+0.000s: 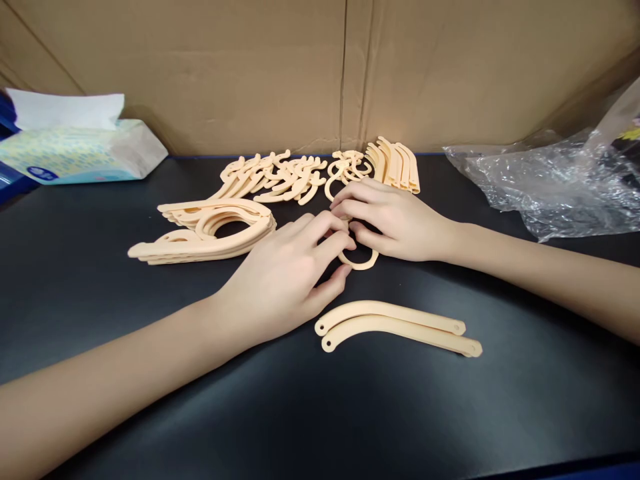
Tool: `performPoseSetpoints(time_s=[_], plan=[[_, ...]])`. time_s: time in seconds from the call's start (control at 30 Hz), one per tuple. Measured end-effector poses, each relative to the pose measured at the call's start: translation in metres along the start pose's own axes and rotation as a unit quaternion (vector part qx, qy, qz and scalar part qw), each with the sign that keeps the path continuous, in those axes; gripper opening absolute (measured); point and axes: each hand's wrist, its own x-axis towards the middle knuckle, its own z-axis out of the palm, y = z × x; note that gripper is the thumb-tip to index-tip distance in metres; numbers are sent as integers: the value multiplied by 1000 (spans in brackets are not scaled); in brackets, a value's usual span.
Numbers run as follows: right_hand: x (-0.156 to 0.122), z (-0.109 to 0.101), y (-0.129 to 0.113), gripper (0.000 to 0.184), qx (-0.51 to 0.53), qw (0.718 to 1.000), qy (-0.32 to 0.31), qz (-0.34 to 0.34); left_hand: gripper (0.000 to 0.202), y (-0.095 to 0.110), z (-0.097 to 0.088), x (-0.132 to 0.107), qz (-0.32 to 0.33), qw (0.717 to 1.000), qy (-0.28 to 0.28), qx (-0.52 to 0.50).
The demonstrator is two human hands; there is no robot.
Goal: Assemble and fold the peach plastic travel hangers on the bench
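In the middle of the black table, a peach plastic hanger hook [367, 265] lies partly hidden under my fingers. My left hand [300, 263] is closed on its left side, with the thumb low beside the curve. From the right, my right hand [393, 217] reaches over the same hook with bent fingers closed at its upper part; the fingertips are partly hidden. Nearer me lie curved hanger arms [395, 312], side by side, with small holes at their ends. To the left of my left hand is a stack of joined, folded hangers [200, 247].
Behind my hands lie a pile of loose notched hanger arms [285, 180], several hooks [349, 160] and a row of curved arms [395, 163]. A tissue pack [85, 150] sits at far left, crumpled clear plastic [545, 180] at right. A cardboard wall [225, 73] rises behind.
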Motion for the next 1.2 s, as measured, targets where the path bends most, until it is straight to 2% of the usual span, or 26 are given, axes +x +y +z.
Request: performPoseSetpoints(time_s=[1.2], plan=[[-1,0,1,28,3,1000,2,5,23,-1,-2,1,2,1000,-12,10]])
